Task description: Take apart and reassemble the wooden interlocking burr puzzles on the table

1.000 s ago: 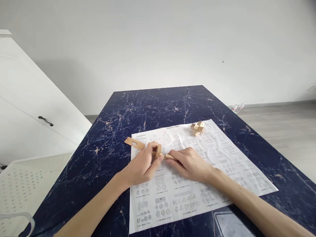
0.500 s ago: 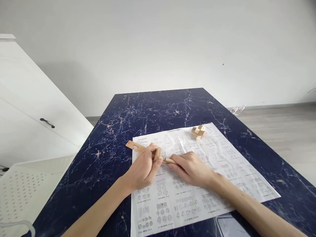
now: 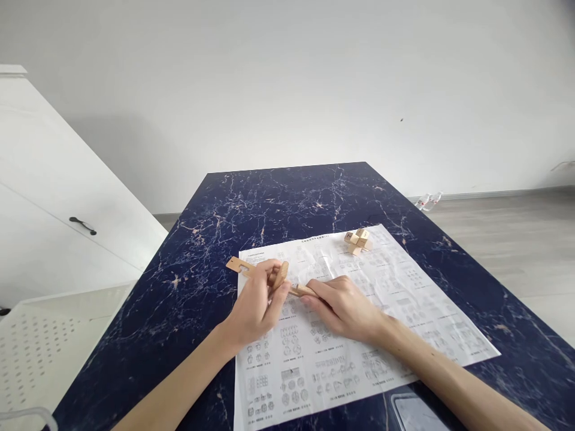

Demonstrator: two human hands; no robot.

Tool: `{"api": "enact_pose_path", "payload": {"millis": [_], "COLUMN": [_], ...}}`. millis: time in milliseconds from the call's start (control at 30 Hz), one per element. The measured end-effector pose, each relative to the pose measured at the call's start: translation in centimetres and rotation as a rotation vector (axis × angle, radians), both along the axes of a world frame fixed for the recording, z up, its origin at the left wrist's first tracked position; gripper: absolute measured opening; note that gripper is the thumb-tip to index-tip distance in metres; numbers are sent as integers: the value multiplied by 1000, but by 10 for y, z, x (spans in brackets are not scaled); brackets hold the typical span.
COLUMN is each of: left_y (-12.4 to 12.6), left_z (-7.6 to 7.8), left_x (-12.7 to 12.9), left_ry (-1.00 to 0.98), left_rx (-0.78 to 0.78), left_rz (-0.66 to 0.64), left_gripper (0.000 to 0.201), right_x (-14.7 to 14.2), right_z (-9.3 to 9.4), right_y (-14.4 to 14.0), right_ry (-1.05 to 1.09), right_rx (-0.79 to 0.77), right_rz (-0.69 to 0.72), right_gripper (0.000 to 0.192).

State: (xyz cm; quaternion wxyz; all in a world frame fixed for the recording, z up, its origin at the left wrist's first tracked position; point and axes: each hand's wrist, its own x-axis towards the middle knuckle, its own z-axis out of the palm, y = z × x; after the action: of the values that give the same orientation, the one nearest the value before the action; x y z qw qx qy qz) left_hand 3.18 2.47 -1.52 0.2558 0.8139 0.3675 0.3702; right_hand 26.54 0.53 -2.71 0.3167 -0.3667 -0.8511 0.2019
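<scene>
My left hand (image 3: pixel 256 302) is closed around a flat wooden puzzle bar with a cut-out slot (image 3: pixel 234 264), whose end sticks out past my knuckles. A thicker wooden piece (image 3: pixel 281 275) stands up tilted between my left thumb and fingers. My right hand (image 3: pixel 344 305) pinches a slim wooden piece (image 3: pixel 297 290) that points toward the left hand. Whether this is the same bar or a separate part is hidden by the fingers. Below both hands lies a large printed instruction sheet (image 3: pixel 354 383) with rows of puzzle drawings.
An assembled wooden burr puzzle (image 3: pixel 358 240) sits on the sheet's far right part. A phone-like flat object (image 3: pixel 417 413) lies at the near edge of the dark blue marbled table (image 3: pixel 287 197). A white cabinet (image 3: pixel 49 179) stands left; plastic bottles (image 3: pixel 429 202) are on the floor.
The upright wooden piece in my left hand has tilted and turned slightly. The right hand stays close by with its piece. The whole view has shifted a little.
</scene>
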Motion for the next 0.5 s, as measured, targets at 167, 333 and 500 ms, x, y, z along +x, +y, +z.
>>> {"api": "enact_pose_path", "payload": {"millis": [167, 333, 500], "left_y": [-2, -2, -3], "left_z": [-1, -3, 0], "left_x": [-2, -1, 1], "left_ry": [72, 106, 83], "left_rx": [70, 134, 165], "left_rz": [142, 169, 177], "left_gripper": [26, 31, 25], "right_x": [0, -4, -9], "right_z": [1, -1, -5], "right_y": [0, 0, -1], "right_ry": [-5, -7, 4], "right_rx": [-12, 10, 30], "right_rz": [-38, -30, -65], "right_gripper": [33, 33, 33]}}
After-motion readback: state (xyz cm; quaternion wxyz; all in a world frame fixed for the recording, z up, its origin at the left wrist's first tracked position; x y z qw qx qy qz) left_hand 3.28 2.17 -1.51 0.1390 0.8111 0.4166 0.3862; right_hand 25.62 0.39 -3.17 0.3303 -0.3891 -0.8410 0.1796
